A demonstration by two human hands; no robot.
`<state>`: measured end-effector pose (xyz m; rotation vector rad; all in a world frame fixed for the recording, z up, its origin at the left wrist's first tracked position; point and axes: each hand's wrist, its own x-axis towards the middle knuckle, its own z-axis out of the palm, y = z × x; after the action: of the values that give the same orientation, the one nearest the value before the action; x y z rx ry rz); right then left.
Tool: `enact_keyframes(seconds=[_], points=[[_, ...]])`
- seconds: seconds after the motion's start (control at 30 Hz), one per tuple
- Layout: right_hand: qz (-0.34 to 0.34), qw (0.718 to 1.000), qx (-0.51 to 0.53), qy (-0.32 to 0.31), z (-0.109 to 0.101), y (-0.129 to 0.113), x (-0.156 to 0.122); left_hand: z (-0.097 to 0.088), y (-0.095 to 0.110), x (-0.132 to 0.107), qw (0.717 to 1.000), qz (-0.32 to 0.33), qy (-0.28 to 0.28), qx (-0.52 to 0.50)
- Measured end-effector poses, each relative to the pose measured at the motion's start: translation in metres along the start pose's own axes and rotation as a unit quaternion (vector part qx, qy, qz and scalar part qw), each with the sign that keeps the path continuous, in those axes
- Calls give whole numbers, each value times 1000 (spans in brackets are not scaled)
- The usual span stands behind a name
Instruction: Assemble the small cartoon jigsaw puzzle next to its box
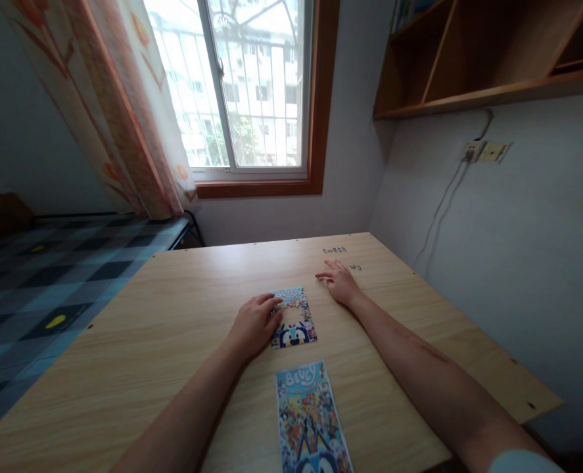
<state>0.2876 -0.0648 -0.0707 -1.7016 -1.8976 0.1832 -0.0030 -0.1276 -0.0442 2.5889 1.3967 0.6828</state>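
Note:
A partly assembled jigsaw puzzle (298, 337) lies on the wooden table, with a bare, wood-coloured gap in its middle. My left hand (257, 323) rests on its left edge, fingers apart and slightly bent, covering part of that side. Beyond the puzzle to the right, my right hand (341, 284) is low over the table. A small jigsaw puzzle piece (321, 280) shows between its thumb and index finger, the other fingers stretched out. Close to me lies a printed Bluey picture sheet (308, 407), cut off by the lower frame edge.
Several loose puzzle pieces (334, 249) form a row near the table's far edge, with a smaller group (355, 267) beside my right hand. The wooden table (183, 341) has a bed (49, 289) to its left. A shelf (468, 98) overhangs at right.

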Motion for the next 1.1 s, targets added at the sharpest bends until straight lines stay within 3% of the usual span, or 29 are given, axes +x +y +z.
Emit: enact_keyframes(seconds=[0.23, 0.6, 1.1], points=[[36, 995, 33, 84, 5, 15, 8, 0, 0, -1, 1000, 2, 10, -5], [26, 999, -38, -8, 0, -2, -1, -1, 2, -1, 1000, 4, 3, -2], [6, 1000, -13, -24, -5, -11, -3, 0, 0, -2, 1000, 6, 6, 4]])
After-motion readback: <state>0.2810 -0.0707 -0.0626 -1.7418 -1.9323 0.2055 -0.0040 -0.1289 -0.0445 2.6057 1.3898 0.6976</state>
